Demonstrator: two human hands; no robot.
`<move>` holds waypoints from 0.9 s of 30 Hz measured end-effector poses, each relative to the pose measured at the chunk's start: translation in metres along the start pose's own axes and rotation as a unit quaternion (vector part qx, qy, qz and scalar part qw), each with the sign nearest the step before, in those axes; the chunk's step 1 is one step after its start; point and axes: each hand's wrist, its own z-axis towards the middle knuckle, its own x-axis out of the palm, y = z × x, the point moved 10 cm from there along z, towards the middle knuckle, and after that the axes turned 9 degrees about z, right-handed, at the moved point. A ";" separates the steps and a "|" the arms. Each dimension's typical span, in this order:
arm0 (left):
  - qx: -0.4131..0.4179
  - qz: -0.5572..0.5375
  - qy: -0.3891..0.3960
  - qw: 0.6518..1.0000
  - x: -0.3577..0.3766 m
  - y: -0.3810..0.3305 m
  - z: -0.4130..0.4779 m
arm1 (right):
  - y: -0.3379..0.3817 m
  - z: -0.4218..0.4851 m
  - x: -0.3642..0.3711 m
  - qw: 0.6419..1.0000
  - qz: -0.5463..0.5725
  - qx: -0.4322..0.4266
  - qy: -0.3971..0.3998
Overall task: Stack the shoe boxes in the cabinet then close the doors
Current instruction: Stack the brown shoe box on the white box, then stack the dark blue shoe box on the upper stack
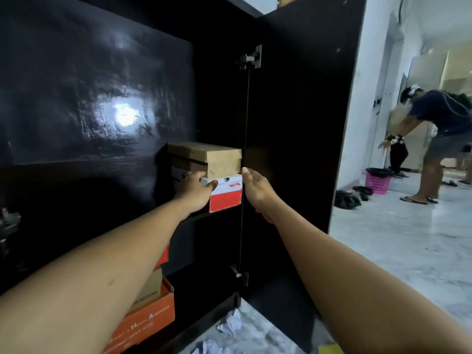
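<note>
Right now I have both hands up at a stack of two shoe boxes inside the cabinet (204,321). A red and white box (226,198) sits on a shelf (196,216) with a brown box (212,155) resting squarely on top of it. The stack lies at twelve o'clock from me, close to the cabinet's three o'clock wall.

The left hand (196,189) grips the lower box at its nine o'clock front corner. Its thumb presses the white band on the front face and its fingers wrap round the side, out of sight. The right hand (256,190) holds nothing. Its fingers are straight, laid along the three o'clock edge of the same box, the tips reaching the seam where the two boxes meet. I judge it to be touching, though the dark makes that hard to confirm.

What matters for the next move is that the short end of the lower box faces me at six o'clock. Its long axis runs back toward twelve, leaning a little to eleven. Both hands are about equally near, one on each side, so I judge a straight push inward would seat the stack evenly.

The right door (293,123) stands open at three o'clock, just beyond the right hand, so closing it is not yet done. Lower down, at seven o'clock, an orange box (148,318) lies in the cabinet with another box on it, partly hidden by my forearm. Crumpled paper (231,323) litters the floor at six o'clock.
</note>
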 end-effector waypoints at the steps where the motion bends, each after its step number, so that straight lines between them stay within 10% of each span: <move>1: 0.001 0.008 0.000 1.000 -0.002 -0.002 -0.013 | -0.001 -0.010 -0.003 1.000 -0.002 -0.007 -0.005; 12: -0.127 0.064 0.081 0.987 0.057 0.136 -0.215 | -0.119 -0.191 0.062 0.992 -0.030 0.090 0.077; 19: -0.252 0.101 0.239 0.933 0.130 0.273 -0.389 | -0.257 -0.313 0.105 0.953 -0.072 0.244 0.162; 27: -0.457 0.097 0.209 0.859 0.159 0.355 -0.516 | -0.349 -0.354 0.117 0.919 -0.145 0.294 0.221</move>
